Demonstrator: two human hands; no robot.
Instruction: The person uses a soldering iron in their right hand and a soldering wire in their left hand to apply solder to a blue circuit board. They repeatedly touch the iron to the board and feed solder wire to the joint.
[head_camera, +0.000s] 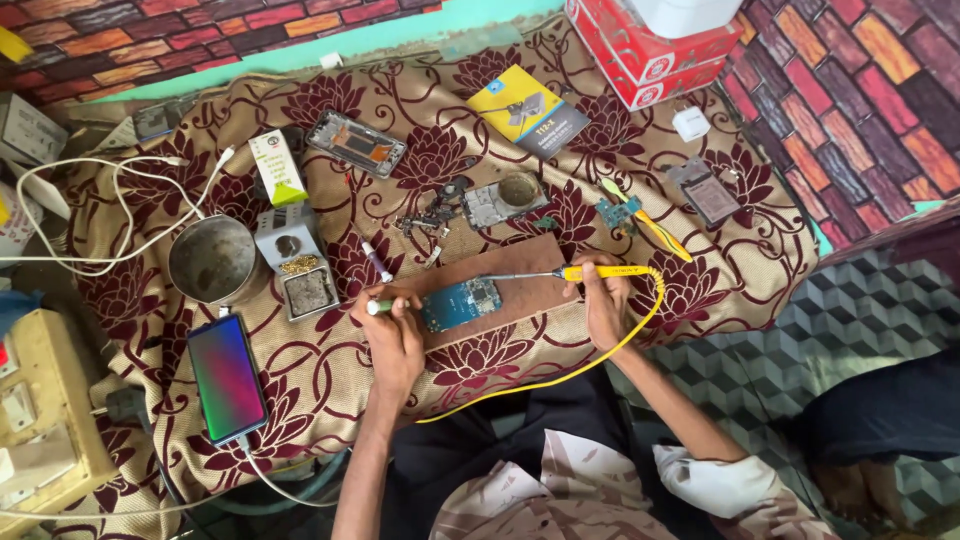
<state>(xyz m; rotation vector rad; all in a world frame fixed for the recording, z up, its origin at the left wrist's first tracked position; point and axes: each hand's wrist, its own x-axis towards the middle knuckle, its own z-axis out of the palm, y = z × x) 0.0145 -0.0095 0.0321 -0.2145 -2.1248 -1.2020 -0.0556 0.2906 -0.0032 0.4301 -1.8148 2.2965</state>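
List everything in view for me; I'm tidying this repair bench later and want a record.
Circuit board: one, blue, on brown wooden block.
Soldering iron: one, yellow, yellow cord, right hand.
Phone: one, lit screen, left front, cable plugged.
Metal bowl: one, grey, left.
Phone frame: one, dark, upper middle.
Boxes: red stack, top right.
Cloth: one, floral maroon-beige, covering table.
Left hand: holds small green-tipped tool beside board.
Right hand: grips iron.
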